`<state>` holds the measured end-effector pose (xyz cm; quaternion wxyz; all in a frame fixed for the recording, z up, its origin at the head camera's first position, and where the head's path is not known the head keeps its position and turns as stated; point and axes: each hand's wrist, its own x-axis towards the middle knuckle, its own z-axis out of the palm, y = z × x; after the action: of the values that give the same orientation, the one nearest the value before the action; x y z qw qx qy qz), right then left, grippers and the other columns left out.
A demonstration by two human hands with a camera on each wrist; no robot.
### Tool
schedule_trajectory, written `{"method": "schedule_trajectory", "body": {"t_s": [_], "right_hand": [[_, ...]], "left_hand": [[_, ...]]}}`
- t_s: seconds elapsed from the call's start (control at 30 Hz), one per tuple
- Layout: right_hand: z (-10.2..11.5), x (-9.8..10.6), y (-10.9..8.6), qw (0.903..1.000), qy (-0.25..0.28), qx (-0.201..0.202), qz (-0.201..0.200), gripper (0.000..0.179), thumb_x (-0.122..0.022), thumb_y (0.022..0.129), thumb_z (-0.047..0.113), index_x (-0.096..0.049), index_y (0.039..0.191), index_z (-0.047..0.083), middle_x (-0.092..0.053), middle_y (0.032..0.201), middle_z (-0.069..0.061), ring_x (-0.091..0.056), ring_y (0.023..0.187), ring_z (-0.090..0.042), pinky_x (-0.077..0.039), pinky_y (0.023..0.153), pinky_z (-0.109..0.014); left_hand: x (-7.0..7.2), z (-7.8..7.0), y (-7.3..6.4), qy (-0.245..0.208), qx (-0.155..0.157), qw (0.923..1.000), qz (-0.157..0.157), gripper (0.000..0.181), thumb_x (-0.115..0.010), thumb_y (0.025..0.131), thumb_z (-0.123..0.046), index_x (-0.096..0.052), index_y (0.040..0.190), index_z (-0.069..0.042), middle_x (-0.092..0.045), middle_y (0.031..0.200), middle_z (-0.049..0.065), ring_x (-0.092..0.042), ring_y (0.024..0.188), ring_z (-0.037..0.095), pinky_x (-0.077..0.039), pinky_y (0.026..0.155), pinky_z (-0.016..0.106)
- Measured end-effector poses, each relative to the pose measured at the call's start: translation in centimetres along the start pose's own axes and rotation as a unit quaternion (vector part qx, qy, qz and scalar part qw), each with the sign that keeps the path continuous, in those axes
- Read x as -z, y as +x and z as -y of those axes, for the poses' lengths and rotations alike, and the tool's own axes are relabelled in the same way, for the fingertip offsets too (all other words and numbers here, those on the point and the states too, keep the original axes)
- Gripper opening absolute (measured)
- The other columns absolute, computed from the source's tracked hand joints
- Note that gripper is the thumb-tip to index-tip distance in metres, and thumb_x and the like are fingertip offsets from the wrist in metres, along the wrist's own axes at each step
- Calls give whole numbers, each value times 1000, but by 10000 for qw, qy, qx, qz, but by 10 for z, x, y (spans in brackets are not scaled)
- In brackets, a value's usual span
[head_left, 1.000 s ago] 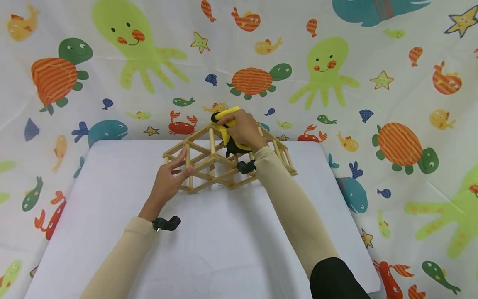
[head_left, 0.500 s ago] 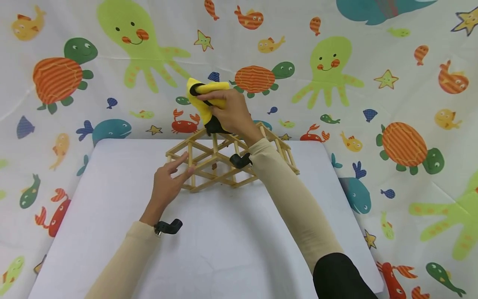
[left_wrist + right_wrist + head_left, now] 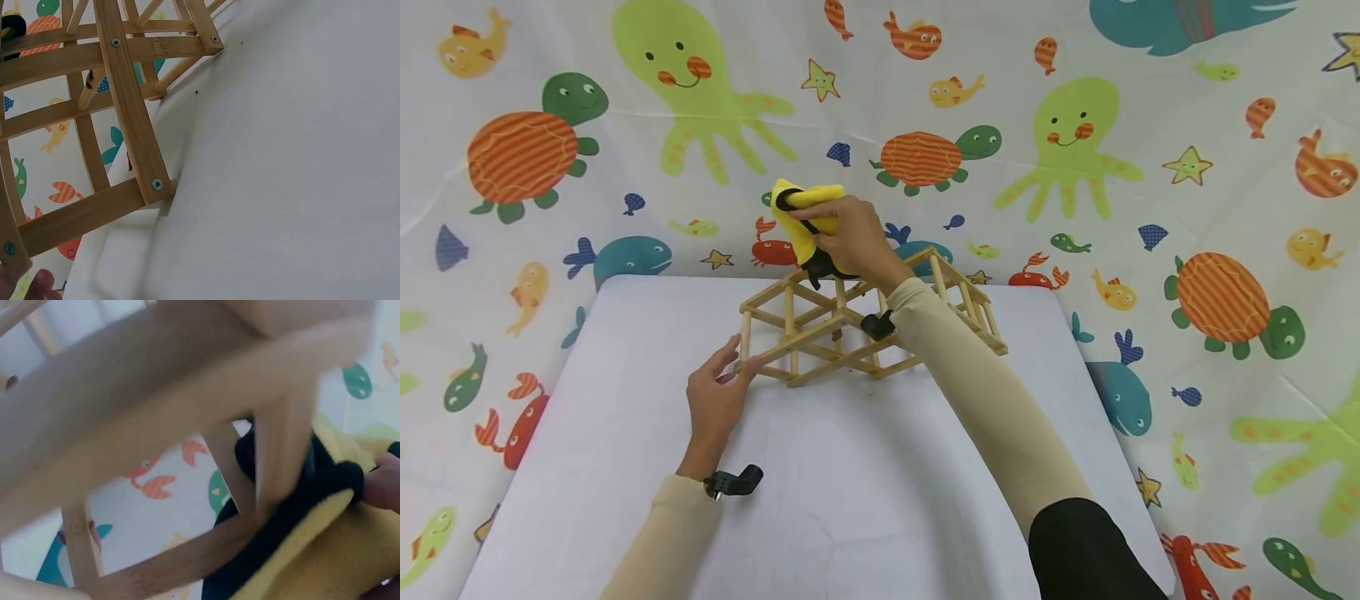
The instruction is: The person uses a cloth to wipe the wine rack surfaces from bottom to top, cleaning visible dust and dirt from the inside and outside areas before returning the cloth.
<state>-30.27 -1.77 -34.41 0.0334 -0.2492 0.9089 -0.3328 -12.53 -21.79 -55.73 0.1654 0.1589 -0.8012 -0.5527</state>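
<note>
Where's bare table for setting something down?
Bare table in front of the wooden rack, between the sleeves; more left of the left hand and right of the right sleeve. Crowded: far middle, with rack, right hand and yellow-black fabric.

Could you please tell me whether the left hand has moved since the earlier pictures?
Yes; in the head view, the left hand has shifted leftward and downward, judged against the wooden frame.

A white tabletop (image 3: 820, 500) lies before a pale cloth (image 3: 880, 100) printed with octopuses (image 3: 666, 54), turtles (image 3: 919, 158), crabs (image 3: 526, 431) and stars (image 3: 818, 81).
</note>
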Motion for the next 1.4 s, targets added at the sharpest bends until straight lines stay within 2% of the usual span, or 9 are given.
{"method": "schedule_trajectory", "body": {"t_s": [0.13,0.3,0.37,0.5,0.63,0.83,0.97,1.17,1.4], "right_hand": [[7,-9,0,9979,-642,15,114,45,-77,97,7,-77,129,38,-67,148,3,-61,138,-21,-56,105,-29],[17,-15,-1,9934,-973,217,561,44,-75,96,2,-79,125,35,-69,145,5,-62,134,-20,-54,106,-30],[19,-13,-2,9942,-773,354,664,42,-75,96,1,-81,123,33,-70,143,4,-62,134,-19,-57,102,-29],[17,0,-11,9986,-302,419,133,37,-77,96,3,-82,121,31,-72,140,2,-60,137,-17,-57,105,-29],[15,10,-23,9983,-453,280,-240,34,-77,97,7,-82,120,32,-72,139,0,-61,135,-19,-59,100,-30],[16,11,-42,9922,-138,475,1145,38,-80,92,4,-84,116,33,-72,138,1,-61,126,-17,-60,94,-29],[31,9,-48,9880,328,882,1222,41,-80,90,-1,-83,118,29,-72,137,0,-62,126,-14,-60,95,-27],[64,-5,-27,9883,310,1037,1073,40,-77,93,-2,-83,118,28,-72,141,3,-60,135,-12,-58,98,-21],[59,-27,6,9900,-208,325,1360,42,-73,94,-4,-84,115,31,-70,142,6,-58,134,-15,-58,82,-20]], "left_hand": [[0,0,-1,-326,151,9993,-57,56,-81,96,-37,-65,147,-20,-71,140,8,-71,124,12,-49,80,3],[-2,1,-2,-661,265,9974,-90,57,-81,96,-38,-65,146,-18,-76,128,14,-69,90,-15,-52,70,5],[-3,1,-3,-796,302,9964,-46,57,-80,96,-37,-64,147,-16,-76,128,15,-70,88,-13,-52,70,5],[-4,2,-3,-853,372,9957,30,57,-80,96,-38,-64,147,-17,-76,126,14,-70,89,-14,-53,72,5],[-3,4,-3,-722,387,9966,-24,56,-81,95,-41,-66,146,-21,-77,122,13,-69,89,-16,-52,78,4],[0,6,-2,-727,442,9963,-123,53,-82,94,-39,-68,143,-24,-77,119,16,-68,89,-17,-51,80,5],[2,6,1,-711,381,9967,-38,54,-81,95,-41,-66,145,-24,-77,119,17,-69,91,-15,-51,82,4],[7,2,4,-804,517,9954,-43,58,-80,93,-46,-66,146,-26,-77,122,17,-70,91,-12,-53,79,5],[1,3,5,-1099,519,9926,70,57,-83,93,-37,-67,145,-19,-75,122,23,-71,85,-12,-56,73,8]]}}
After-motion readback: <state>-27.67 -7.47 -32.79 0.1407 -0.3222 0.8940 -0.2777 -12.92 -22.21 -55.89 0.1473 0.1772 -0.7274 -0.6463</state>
